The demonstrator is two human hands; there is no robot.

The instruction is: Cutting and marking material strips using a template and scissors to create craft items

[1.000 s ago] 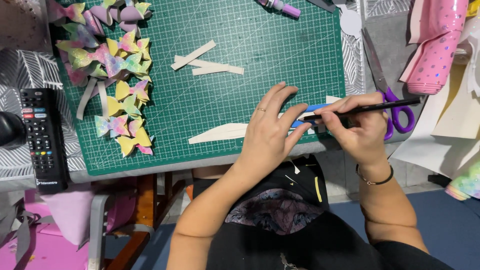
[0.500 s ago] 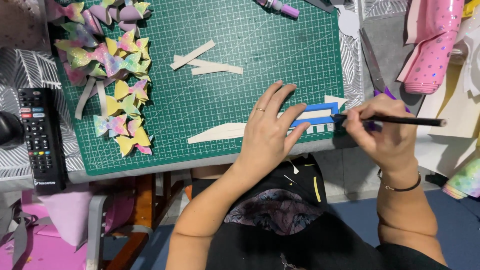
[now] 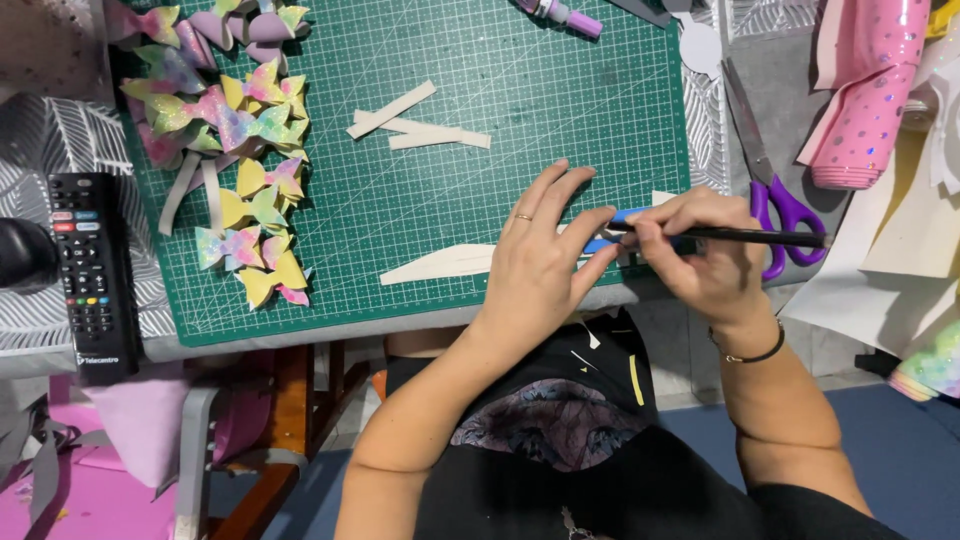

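Observation:
My left hand (image 3: 545, 260) lies flat with its fingers spread on a blue piece (image 3: 622, 216) and a long cream strip (image 3: 440, 264) at the front edge of the green cutting mat (image 3: 520, 100). My right hand (image 3: 705, 250) grips a thin black pen-like tool (image 3: 760, 237), held level with its tip at the blue piece beside my left fingertips. Most of the blue piece is hidden under both hands.
Several shiny pastel bows (image 3: 245, 150) lie at the mat's left. Cream strips (image 3: 415, 125) sit mid-mat. A black remote (image 3: 92, 270) rests left of the mat, purple-handled scissors (image 3: 775, 190) and pink dotted rolls (image 3: 865, 90) to the right. A purple tube (image 3: 560, 14) lies at the top.
My right hand slid right with the black tool, then came back left toward my left fingertips. My left hand stayed pressed on the blue piece.

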